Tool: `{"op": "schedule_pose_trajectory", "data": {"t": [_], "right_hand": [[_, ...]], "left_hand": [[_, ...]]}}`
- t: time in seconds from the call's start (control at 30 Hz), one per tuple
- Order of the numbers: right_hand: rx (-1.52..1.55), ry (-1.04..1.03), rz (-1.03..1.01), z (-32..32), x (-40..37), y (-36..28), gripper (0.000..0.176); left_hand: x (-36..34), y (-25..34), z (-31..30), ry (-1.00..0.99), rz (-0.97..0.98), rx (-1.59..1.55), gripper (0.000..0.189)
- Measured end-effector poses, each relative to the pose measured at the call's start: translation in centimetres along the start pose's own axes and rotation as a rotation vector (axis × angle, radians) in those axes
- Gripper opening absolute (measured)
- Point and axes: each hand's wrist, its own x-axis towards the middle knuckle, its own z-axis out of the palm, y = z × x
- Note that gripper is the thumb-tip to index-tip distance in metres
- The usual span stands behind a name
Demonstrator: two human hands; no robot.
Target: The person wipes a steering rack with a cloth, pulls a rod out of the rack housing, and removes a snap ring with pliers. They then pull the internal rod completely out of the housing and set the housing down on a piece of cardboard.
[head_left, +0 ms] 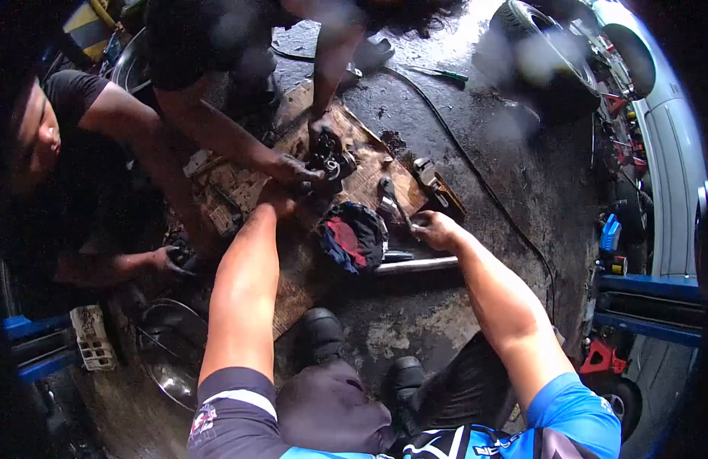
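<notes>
Probably a car repair workshop: oil-stained floor (484,161), car wheel (549,53), blue lift arms (648,287).

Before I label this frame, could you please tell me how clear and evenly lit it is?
Head view: fisheye bends the edges, corners fall black; hazy smears veil the tyre and top centre; wet floor glints; the left hand, right hand and wrench read sharp.

Dim light; the floor (522,176) beyond the right hand (434,228) shines pale. Hazy smudges blur the view above the left hand (276,197); fisheye corners fall black.
</notes>
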Motion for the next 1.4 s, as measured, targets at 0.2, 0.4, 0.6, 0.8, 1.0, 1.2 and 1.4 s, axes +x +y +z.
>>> {"op": "schedule_pose_trajectory", "data": {"t": [0.2, 0.4, 0.6, 0.8, 1.0, 1.2, 1.4], "right_hand": [[-0.058, 0.088, 0.062, -1.6, -2.1, 1.7, 0.054], [-0.093, 0.086, 0.122, -2.3, -3.3, -0.4, 0.057], [-0.082, 0.06, 0.058, -1.2, -2.9, -1.5, 0.06], [-0.157, 0.045, -0.02, -0.3, -1.3, -0.7, 0.059], [-0.174, 0.053, -0.079, -0.2, -1.0, 0.7, 0.06], [-0.234, 0.021, -0.049, -0.3, -0.2, 1.2, 0.063], [-0.266, 0.057, -0.067, 0.2, -1.4, -1.4, 0.058]], "left_hand": [[5.0, -1.6, 1.2, 0.134, -0.104, -0.329, 0.05], [5.4, -2.1, 1.4, 0.078, -0.506, -0.915, 0.064], [3.6, -0.1, 0.7, 0.071, -0.448, -0.679, 0.064], [-0.8, 5.1, -2.6, 0.479, -0.418, -0.597, 0.046], [0.5, 5.4, -0.7, 0.688, -0.458, -0.24, 0.036], [-2.2, 5.6, 4.2, 0.799, -0.01, -0.019, 0.052], [-3.8, 6.5, -2.1, 0.008, -0.394, -0.198, 0.07]]}}
